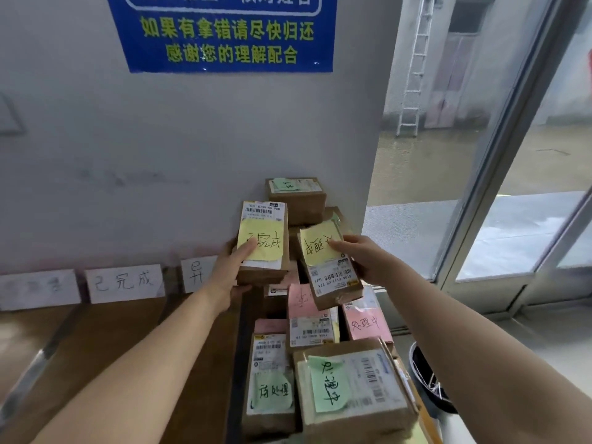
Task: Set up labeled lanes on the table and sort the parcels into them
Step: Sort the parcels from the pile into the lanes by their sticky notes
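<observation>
My left hand (232,270) grips a small brown parcel (264,238) with a yellow note, thumb on the note. A second brown parcel (333,267), also bearing a yellow note, is held by my right hand (362,254) and tilts to the right. Both are lifted above a pile of parcels (320,363) with pink and green notes at the table's right end. Three white lane labels lean against the wall: a faint one (38,288), a middle one (125,282), and one (195,274) partly hidden by my left hand.
The wooden table (128,347) has dark strips dividing lanes. A brown box (298,197) with a green note tops the pile at the wall. A blue sign (224,33) hangs above. A glass door (512,187) stands right; a dark bin (429,379) sits below the table edge.
</observation>
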A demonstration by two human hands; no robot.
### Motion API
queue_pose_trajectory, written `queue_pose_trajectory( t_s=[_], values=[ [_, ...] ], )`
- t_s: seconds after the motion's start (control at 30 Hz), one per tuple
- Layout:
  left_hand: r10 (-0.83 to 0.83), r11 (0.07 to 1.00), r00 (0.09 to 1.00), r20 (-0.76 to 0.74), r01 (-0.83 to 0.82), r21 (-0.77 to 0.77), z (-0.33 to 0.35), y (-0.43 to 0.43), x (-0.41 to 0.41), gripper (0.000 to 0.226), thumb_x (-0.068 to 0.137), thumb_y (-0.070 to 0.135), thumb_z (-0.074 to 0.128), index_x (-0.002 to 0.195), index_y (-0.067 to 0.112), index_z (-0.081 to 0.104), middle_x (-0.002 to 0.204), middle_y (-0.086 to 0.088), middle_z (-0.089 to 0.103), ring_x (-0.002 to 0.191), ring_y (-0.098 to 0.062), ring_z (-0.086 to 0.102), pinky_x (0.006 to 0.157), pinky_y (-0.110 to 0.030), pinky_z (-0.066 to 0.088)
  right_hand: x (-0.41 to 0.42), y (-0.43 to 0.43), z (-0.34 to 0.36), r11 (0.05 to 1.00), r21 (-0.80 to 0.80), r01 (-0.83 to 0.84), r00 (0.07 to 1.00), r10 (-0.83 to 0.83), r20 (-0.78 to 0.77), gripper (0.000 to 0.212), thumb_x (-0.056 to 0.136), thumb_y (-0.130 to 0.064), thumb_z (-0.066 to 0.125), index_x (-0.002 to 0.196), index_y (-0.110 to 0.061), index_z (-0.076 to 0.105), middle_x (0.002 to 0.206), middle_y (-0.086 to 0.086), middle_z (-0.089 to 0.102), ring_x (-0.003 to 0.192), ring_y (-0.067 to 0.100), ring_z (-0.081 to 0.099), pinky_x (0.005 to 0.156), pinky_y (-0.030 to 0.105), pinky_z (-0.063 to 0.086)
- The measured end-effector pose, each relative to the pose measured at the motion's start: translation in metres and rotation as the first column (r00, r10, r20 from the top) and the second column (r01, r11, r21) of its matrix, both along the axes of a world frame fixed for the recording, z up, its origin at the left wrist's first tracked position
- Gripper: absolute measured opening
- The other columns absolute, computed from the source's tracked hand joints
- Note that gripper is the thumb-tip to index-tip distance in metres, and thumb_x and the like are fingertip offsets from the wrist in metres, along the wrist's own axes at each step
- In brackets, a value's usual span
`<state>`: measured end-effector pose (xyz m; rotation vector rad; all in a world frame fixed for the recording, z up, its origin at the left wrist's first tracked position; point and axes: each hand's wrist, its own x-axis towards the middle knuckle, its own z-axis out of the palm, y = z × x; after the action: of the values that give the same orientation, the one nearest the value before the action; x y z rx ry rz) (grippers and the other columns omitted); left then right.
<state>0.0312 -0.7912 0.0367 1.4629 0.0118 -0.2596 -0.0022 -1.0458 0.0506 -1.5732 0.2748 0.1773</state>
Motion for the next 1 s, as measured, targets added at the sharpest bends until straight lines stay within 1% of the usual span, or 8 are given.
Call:
queue_pose_trajectory(
  t_s=[0.2,0.27,0.33,0.4,0.47,0.7,0.8,1.0],
  values=[
    [0.076,0.997,0.997,0.024,-0.075,-0.031,0.013,0.079,-0.025,0.014,0.088,0.038,0.062,0.099,0.03,0.06,0.093,0.001,0.073,0.095,-0.021,0.066,0.096,-0.049,0.048,0.011,0.085,0.015,1.0,-0.008,-0.029,1.0,0.029,0.004,0.063,0.086,-0.018,0.07,0.141,-0.02,0.038,0.114,0.016,0.065,0.095,0.031,0.067,0.087,0.051,0.055],
    [0.113,0.993,0.993,0.02,-0.112,-0.035,0.012,0.113,-0.035,0.027,0.085,0.041,0.064,0.109,0.03,0.059,0.104,-0.002,0.071,0.1,-0.022,0.064,0.098,-0.05,0.047,0.012,0.122,0.018,1.0,0.024,-0.009,1.0,0.01,-0.002,0.08,0.085,-0.014,0.069,0.147,-0.038,0.024,0.117,0.016,0.063,0.097,0.032,0.065,0.086,0.053,0.054],
    [0.146,0.989,0.989,0.016,-0.146,-0.015,0.011,0.149,-0.046,0.055,0.078,0.051,0.068,0.125,0.029,0.053,0.114,-0.002,0.067,0.108,-0.023,0.061,0.102,-0.052,0.043,0.008,0.16,0.022,0.999,0.036,-0.032,0.999,0.032,-0.018,0.077,0.088,-0.011,0.065,0.144,-0.044,0.023,0.113,0.015,0.062,0.093,0.031,0.064,0.073,0.046,0.057],
    [0.159,0.987,0.987,0.008,-0.159,0.014,0.011,0.188,-0.061,0.082,0.062,0.067,0.074,0.132,0.034,0.047,0.123,0.003,0.063,0.12,-0.023,0.053,0.108,-0.054,0.034,0.003,0.199,0.023,0.997,0.012,-0.076,0.997,0.076,-0.018,0.059,0.089,-0.012,0.062,0.137,-0.034,0.034,0.105,0.015,0.064,0.09,0.032,0.065,0.068,0.044,0.057],
    [0.195,0.981,0.981,-0.014,-0.195,0.01,0.007,0.228,-0.074,0.091,0.052,0.073,0.076,0.132,0.041,0.046,0.127,0.006,0.061,0.125,-0.025,0.049,0.109,-0.056,0.031,-0.001,0.238,0.02,0.995,-0.016,-0.101,0.995,0.101,-0.018,0.049,0.088,-0.014,0.063,0.129,-0.027,0.041,0.104,0.014,0.065,0.096,0.034,0.064,0.081,0.054,0.056],
    [0.396,0.916,0.918,-0.021,-0.396,-0.056,-0.001,0.342,-0.118,0.061,0.079,0.043,0.071,0.133,0.026,0.046,0.108,-0.003,0.07,0.096,-0.025,0.068,0.079,-0.045,0.057,-0.007,0.354,-0.007,0.999,-0.004,0.041,0.998,-0.041,-0.052,0.044,0.084,-0.026,0.072,0.119,-0.013,0.049,0.106,0.01,0.058,0.094,0.029,0.058,0.065,0.041,0.056],
    [0.476,0.878,0.879,-0.015,-0.476,-0.056,-0.004,0.377,-0.13,0.042,0.089,0.033,0.062,0.126,0.025,0.045,0.099,0.0,0.067,0.083,-0.018,0.066,0.059,-0.032,0.056,-0.001,0.388,-0.015,0.983,0.129,0.127,0.988,-0.114,-0.108,0.05,0.079,-0.029,0.073,0.12,-0.014,0.048,0.116,0.011,0.058,0.104,0.033,0.059,0.071,0.051,0.058],
    [0.486,0.873,0.873,-0.034,-0.487,-0.02,-0.014,0.417,-0.128,0.039,0.091,0.037,0.059,0.126,0.027,0.046,0.1,0.004,0.064,0.085,-0.017,0.063,0.058,-0.03,0.05,0.023,0.428,-0.02,0.962,0.169,0.214,0.974,-0.198,-0.107,0.07,0.062,-0.033,0.073,0.124,-0.017,0.047,0.118,0.012,0.058,0.105,0.032,0.059,0.055,0.047,0.058]
  ],
)
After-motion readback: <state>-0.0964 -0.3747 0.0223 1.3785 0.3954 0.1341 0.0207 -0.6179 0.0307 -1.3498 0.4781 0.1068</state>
